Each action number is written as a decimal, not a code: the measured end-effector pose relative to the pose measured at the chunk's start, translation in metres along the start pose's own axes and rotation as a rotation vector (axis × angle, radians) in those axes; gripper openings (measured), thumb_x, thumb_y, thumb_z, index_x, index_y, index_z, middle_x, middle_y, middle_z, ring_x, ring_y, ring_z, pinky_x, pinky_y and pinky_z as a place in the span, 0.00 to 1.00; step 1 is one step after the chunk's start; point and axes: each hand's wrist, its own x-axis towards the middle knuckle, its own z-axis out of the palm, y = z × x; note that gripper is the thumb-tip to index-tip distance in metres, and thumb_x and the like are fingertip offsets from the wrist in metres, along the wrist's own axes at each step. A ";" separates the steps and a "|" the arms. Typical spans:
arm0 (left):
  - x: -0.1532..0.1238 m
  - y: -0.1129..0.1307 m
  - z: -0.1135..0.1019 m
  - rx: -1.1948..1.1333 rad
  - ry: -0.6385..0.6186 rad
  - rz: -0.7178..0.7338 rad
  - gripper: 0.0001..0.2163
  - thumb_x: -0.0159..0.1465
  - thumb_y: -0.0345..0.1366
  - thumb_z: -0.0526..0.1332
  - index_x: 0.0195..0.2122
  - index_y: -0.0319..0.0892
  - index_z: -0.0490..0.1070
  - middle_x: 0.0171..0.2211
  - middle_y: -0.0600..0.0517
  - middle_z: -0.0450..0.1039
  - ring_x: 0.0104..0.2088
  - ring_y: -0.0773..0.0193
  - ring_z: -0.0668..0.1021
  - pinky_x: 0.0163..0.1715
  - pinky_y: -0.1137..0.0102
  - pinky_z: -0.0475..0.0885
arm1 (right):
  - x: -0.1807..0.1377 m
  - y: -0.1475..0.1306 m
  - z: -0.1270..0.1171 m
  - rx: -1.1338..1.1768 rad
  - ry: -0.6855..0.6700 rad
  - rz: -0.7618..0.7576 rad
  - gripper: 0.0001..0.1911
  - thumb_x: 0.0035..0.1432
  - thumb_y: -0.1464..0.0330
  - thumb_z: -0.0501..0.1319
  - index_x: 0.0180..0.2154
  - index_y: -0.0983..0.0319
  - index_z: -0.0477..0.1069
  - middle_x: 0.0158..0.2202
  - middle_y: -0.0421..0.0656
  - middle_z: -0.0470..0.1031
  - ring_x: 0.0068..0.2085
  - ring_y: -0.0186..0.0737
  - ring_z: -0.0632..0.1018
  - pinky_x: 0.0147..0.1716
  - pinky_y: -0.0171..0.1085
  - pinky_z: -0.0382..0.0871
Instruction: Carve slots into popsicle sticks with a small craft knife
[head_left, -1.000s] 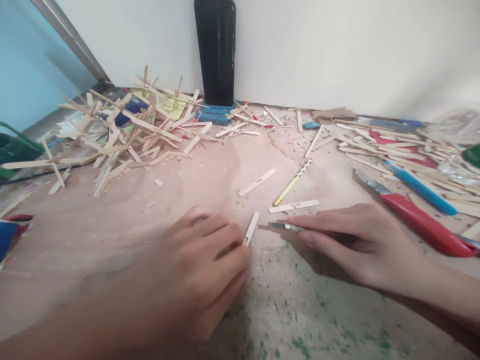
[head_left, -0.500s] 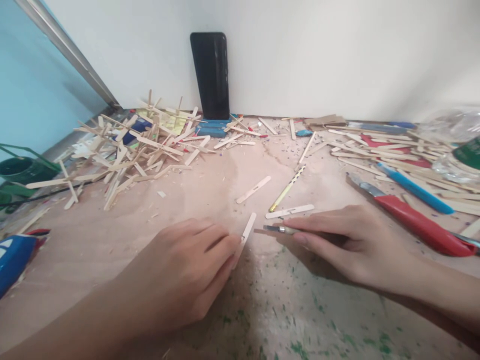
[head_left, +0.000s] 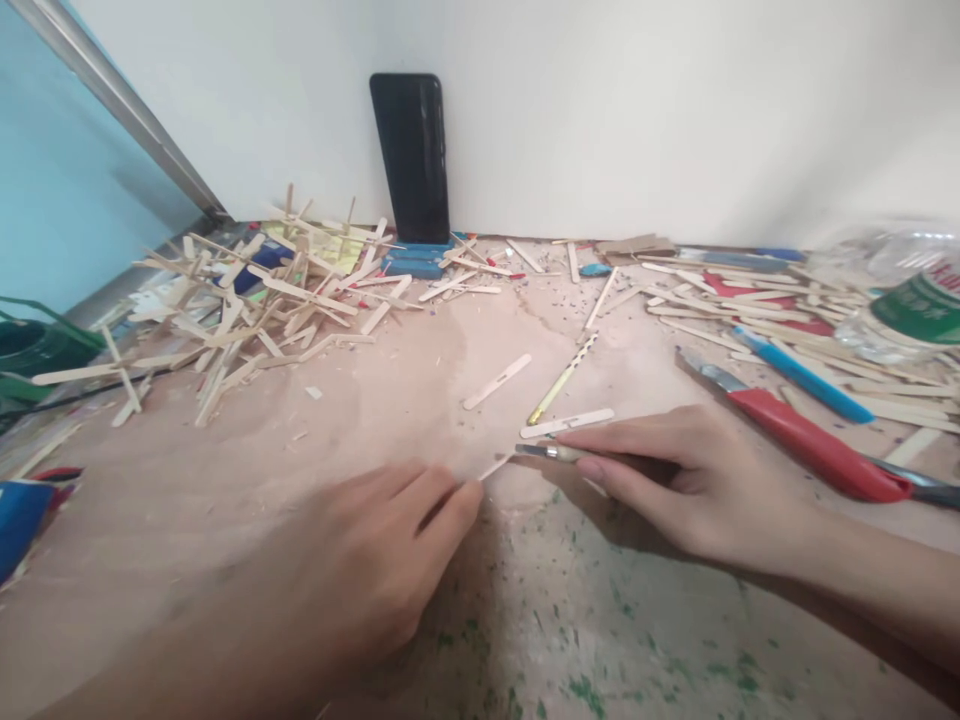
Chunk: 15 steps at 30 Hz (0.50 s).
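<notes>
Against white wall (head_left: 637,110): pink worktop (head_left: 360,400), stick pile (head_left: 247,300), phone (head_left: 409,155) leaning

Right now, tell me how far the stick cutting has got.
Done, it seems: two slotted sticks lie loose on the board, and a heap of joined sticks sits at far left. In hand: the left hand pins a stick while the right hand has a craft knife at its tip. Left: many plain sticks wait at right, uncut.
</notes>
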 end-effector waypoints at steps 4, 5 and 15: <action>-0.001 0.001 -0.006 -0.211 0.041 -0.099 0.17 0.79 0.23 0.53 0.47 0.44 0.81 0.40 0.51 0.87 0.36 0.59 0.87 0.36 0.65 0.79 | -0.001 -0.001 -0.002 -0.027 0.060 0.054 0.15 0.78 0.68 0.66 0.56 0.65 0.90 0.43 0.46 0.94 0.32 0.37 0.90 0.30 0.29 0.83; -0.001 0.001 -0.007 -0.323 0.044 -0.139 0.16 0.80 0.25 0.54 0.47 0.46 0.81 0.41 0.53 0.87 0.37 0.62 0.88 0.38 0.67 0.79 | 0.000 -0.001 -0.002 -0.033 0.075 0.067 0.15 0.77 0.68 0.66 0.56 0.65 0.90 0.44 0.47 0.94 0.33 0.38 0.90 0.30 0.30 0.83; -0.004 0.000 0.003 -0.448 -0.020 -0.134 0.16 0.81 0.25 0.56 0.47 0.46 0.84 0.47 0.51 0.85 0.44 0.59 0.85 0.46 0.65 0.77 | 0.003 -0.010 -0.016 -0.044 0.018 0.078 0.08 0.77 0.64 0.70 0.50 0.54 0.90 0.42 0.39 0.93 0.34 0.40 0.90 0.32 0.34 0.84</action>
